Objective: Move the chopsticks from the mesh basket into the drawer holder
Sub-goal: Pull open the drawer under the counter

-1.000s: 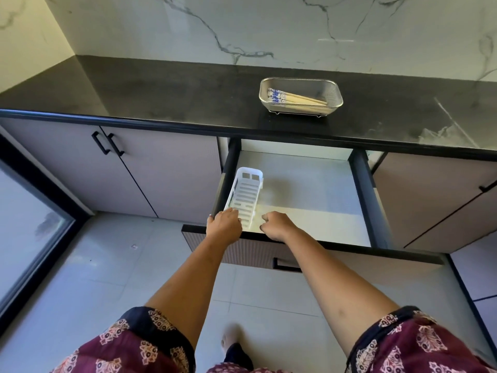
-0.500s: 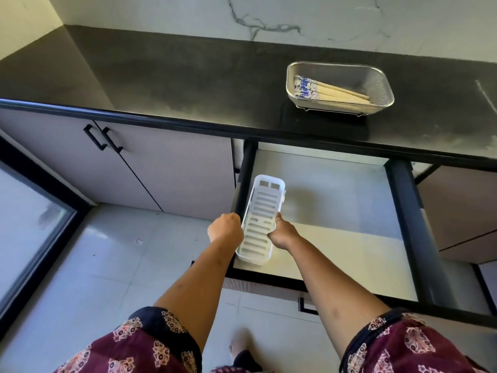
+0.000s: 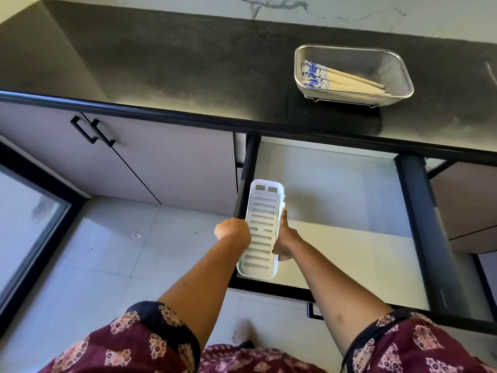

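One open drawer point(image 3: 349, 216) sits below the bench point(image 3: 188, 71), and the white slotted holder point(image 3: 262, 219) lies in its left front corner with nothing in it. The mesh basket point(image 3: 390, 65) stands on the bench, well apart from the holder. It contains the chopsticks point(image 3: 347, 80), patterned ends to the left. They are judged light, rigid, smooth and liable to roll, so the bundle should be taken near mid-length. The left grip point(image 3: 234, 230) and right grip point(image 3: 286, 238) clasp the holder's long sides.
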Motion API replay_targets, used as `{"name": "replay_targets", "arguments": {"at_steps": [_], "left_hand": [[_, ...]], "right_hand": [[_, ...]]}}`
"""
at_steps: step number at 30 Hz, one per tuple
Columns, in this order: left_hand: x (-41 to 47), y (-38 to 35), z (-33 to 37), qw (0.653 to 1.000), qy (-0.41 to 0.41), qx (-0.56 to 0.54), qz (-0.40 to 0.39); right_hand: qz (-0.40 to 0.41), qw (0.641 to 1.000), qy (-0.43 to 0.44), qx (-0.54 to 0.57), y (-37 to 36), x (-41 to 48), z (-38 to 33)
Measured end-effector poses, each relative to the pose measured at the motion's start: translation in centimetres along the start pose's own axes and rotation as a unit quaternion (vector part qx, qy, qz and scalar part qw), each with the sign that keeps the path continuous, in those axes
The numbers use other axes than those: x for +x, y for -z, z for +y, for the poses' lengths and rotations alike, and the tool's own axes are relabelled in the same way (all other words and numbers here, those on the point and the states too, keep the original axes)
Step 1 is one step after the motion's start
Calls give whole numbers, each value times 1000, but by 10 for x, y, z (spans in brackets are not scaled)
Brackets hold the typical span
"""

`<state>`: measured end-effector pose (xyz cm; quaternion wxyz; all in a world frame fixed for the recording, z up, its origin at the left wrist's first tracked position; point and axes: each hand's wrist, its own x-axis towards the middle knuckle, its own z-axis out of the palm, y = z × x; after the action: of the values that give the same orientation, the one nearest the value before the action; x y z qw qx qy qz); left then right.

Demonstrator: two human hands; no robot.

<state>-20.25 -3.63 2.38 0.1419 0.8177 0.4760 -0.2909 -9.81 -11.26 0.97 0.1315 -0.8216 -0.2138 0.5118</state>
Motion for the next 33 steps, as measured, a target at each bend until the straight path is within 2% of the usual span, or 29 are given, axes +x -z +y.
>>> {"name": "replay_targets", "arguments": {"at_steps": [3,8,11,15,18,21,24,29,33], "left_hand": [[-6,-4,2,1000,9,12,-7],[-12,-11,2,1000,6,24,-18],[-16,-9,1,999,6,22,-22],[-18,8,-5,999,9,29,-20],[-14,35,-6,1000,1,17,8],[-13,69,2,997,-20,-9,77],[-10,92,12,991,-30,-45,122],[-8,163,50,961,-80,-150,220],[-3,206,79,936,-119,-221,247]], "right_hand": [[-17,998,-41,43,-3,-4,3],[-34,998,-41,40,-4,-17,3],[-41,999,-18,-15,-1,-22,3],[-9,996,1,-90,7,-30,-1],[16,994,29,-105,23,-34,-15],[58,990,62,-108,49,-44,-28],[59,984,84,-149,67,-49,-39],[120,974,162,-105,113,-60,-66],[178,953,221,-103,153,-61,-90]]}}
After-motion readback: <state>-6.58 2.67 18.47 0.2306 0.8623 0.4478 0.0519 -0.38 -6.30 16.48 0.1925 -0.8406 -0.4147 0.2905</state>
